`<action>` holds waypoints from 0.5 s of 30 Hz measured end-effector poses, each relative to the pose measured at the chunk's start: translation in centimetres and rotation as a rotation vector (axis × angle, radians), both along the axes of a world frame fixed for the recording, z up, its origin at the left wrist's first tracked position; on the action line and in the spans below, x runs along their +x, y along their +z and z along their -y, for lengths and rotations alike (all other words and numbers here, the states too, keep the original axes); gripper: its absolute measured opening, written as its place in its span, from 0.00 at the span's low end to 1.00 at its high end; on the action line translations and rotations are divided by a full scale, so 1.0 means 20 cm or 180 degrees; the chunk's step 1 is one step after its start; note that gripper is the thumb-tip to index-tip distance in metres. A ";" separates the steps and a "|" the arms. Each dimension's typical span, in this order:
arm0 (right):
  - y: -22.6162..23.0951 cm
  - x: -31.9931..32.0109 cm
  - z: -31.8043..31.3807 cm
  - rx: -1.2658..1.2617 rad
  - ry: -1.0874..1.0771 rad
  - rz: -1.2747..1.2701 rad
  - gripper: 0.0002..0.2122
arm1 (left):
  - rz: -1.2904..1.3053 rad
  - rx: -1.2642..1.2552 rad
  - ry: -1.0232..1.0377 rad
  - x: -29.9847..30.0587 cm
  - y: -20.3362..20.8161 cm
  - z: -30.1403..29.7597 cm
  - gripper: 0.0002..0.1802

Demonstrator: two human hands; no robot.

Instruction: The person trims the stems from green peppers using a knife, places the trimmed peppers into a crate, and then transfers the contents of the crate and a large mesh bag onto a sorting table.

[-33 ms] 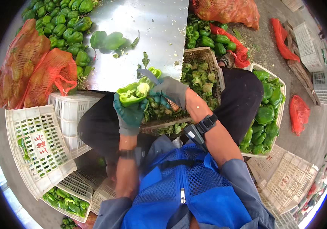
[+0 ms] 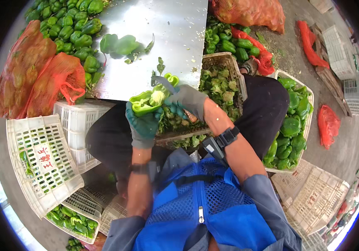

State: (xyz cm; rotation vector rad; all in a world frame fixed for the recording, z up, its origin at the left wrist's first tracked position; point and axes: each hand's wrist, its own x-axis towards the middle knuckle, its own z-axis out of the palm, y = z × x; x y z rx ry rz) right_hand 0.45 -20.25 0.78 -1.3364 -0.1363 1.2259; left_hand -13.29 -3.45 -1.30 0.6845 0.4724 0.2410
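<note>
Split green pepper held in the left grip, knife in the right

At the far left, red net sacks (image 2: pixel 22 75) bulge beside heaped green peppers (image 2: pixel 68 31), above white plastic crates (image 2: pixel 45 157). Next comes the shiny metal table (image 2: pixel 175 37), with a few loose peppers (image 2: pixel 123 45) on it. Just off its near edge is the left hand (image 2: pixel 142 129), gloved in grey and teal; its grip is partly curled, cupping the split pepper (image 2: pixel 141 109) from below and from its left side. The pepper sits on top of these fingers, its pale seed core (image 2: pixel 157 97) exposed, directly left of the right hand (image 2: pixel 190 100). That gloved grip is closed around a knife (image 2: pixel 163 82), the blade reaching up and left over the opened pepper; whether it touches the flesh cannot be told. Below and right, a crate of green trimmings (image 2: pixel 221 88) stands between the person's knees. Farther right are a crate of whole peppers (image 2: pixel 290 121) and a red net (image 2: pixel 328 125) on the floor.
</note>
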 end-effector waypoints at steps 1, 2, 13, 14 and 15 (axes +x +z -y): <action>-0.01 0.00 -0.02 -0.0317 0.0094 0.0347 0.11 | 0.0221 0.0229 -0.0035 -0.01 -0.05 -0.01 0.39; -0.01 -0.02 -0.03 -0.0305 0.0120 0.0364 0.11 | 0.0439 0.0458 -0.0074 -0.01 -0.10 -0.01 0.38; 0.15 -0.05 -0.06 -0.1195 0.0168 0.2334 0.26 | 0.0038 0.0386 -0.0009 -0.06 -0.02 0.08 0.37; 0.12 -0.02 -0.03 -0.1194 0.0183 0.2333 0.26 | 0.0142 0.0007 -0.0149 -0.07 -0.02 0.08 0.38; 0.09 0.00 -0.02 -0.0740 0.0148 0.2046 0.25 | 0.0258 -0.0364 -0.0297 -0.07 -0.01 0.07 0.40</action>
